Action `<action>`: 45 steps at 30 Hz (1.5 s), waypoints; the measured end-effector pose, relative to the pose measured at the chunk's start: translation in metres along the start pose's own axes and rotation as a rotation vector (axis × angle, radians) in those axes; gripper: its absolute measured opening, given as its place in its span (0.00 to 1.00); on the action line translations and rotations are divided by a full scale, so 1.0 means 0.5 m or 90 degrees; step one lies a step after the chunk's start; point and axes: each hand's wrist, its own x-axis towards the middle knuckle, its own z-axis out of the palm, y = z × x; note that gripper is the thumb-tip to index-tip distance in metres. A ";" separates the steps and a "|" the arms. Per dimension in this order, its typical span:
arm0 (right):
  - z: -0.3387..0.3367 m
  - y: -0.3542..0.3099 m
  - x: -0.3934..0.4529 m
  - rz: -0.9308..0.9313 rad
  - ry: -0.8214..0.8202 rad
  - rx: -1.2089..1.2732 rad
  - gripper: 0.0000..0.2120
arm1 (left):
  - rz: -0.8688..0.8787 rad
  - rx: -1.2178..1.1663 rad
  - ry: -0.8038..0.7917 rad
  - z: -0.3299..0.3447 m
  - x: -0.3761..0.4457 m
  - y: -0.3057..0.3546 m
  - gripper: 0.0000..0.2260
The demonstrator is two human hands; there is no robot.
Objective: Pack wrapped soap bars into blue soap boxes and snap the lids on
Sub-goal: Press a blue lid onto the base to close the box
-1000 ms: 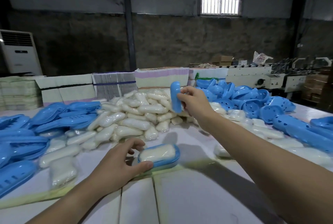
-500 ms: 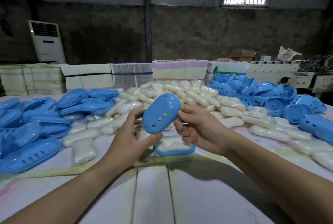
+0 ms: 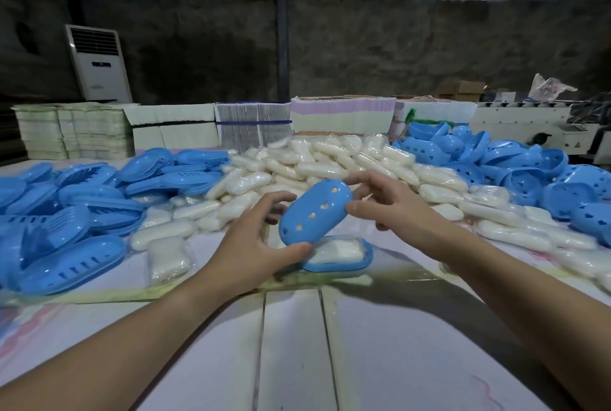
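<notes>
Over the loaded base: the lid (image 3: 314, 211) hangs tilted, its lower end just above the near-left end of the base (image 3: 350, 262), its upper end raised toward the soap pile.
Head view, change: half a second back the lid was held higher, clear of the base; now it has come down and its low end meets or almost meets the rim. I cannot tell which.
Head view, left hand (image 3: 251, 245): thumb under the lid's lower end, fingers curled behind it, so this hand carries the lid.
Head view, right hand (image 3: 386, 205): thumb against the lid's upper end, fingers spread loosely above; a light steadying pinch rather than a firm clasp.
Head view, wrapped soap bar (image 3: 337, 250): lying in the base on the table (image 3: 396, 344), still uncovered.
Head view, supplies: loose bases (image 3: 72, 258) on the left, soap pile (image 3: 317, 159) in the middle, spare lids (image 3: 515, 172) on the right.
Meaning for the task: the lid is probably being lined up; levelling and pressing down remain.
</notes>
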 end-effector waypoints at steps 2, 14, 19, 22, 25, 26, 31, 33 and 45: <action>-0.009 0.009 -0.002 -0.001 -0.045 -0.078 0.27 | -0.009 0.001 -0.043 0.001 0.000 -0.003 0.32; -0.016 0.036 -0.001 0.075 -0.196 -0.196 0.33 | 0.017 0.044 -0.181 0.006 0.001 -0.012 0.28; -0.023 0.036 0.001 0.098 -0.206 -0.109 0.27 | 0.029 0.042 -0.186 0.008 0.000 -0.012 0.25; -0.022 0.035 0.000 0.099 -0.204 -0.108 0.29 | 0.029 0.039 -0.199 0.010 -0.001 -0.010 0.23; -0.022 0.032 0.000 0.096 -0.206 -0.124 0.29 | 0.028 0.039 -0.207 0.009 -0.001 -0.009 0.21; -0.021 0.030 0.000 0.093 -0.208 -0.137 0.29 | 0.027 0.038 -0.210 0.009 -0.001 -0.010 0.21; -0.017 0.015 0.002 0.047 -0.210 -0.325 0.29 | 0.021 0.048 -0.216 0.011 0.000 -0.010 0.22; -0.018 0.010 0.000 0.037 -0.216 -0.367 0.30 | 0.025 0.055 -0.216 0.011 0.001 -0.009 0.23; 0.002 0.018 -0.004 -0.051 -0.145 -0.474 0.18 | 0.022 0.070 -0.199 0.009 0.004 -0.008 0.27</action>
